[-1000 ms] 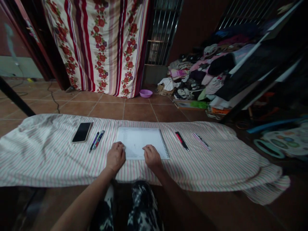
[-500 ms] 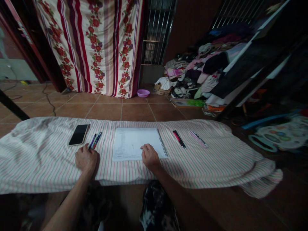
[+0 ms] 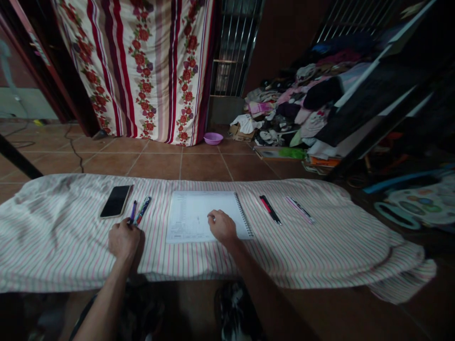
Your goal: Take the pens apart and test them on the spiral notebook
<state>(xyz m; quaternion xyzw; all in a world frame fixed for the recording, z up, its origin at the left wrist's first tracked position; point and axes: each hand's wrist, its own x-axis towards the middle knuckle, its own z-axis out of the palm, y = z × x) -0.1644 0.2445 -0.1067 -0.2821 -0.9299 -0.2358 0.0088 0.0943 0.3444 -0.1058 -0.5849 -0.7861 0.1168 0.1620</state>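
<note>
While the person's left hand lay low on the cloth, its bent fingers covered the near end of a slim purple pen; from where I stood I could not tell whether they were closed on it or only touching. The pen was left of the page, its long axis running almost straight away from the person, the far end leaning slightly right. Any lettering on its barrel was too small to read. Just beside it, a dark, multicoloured patterned pen with some red on it slanted more strongly to the right at its far end.

The right hand rested on a white-paged, spiral-bound notebook, fingers curled inward; whether anything was between them I could not make out. Faint print ran down the page's left side and along its near edge, too small to read, and the wire binding was on the right.

Beyond the pens, to the left, lay a dark-screened, pale-edged phone. Right of the notebook were red and black pens, silvery tips pointing nearer and rightward, then slim pink and dark pens on a similar slant. All lay upon a pale, wrinkled cloth with pink and grey-green stripes.
</note>
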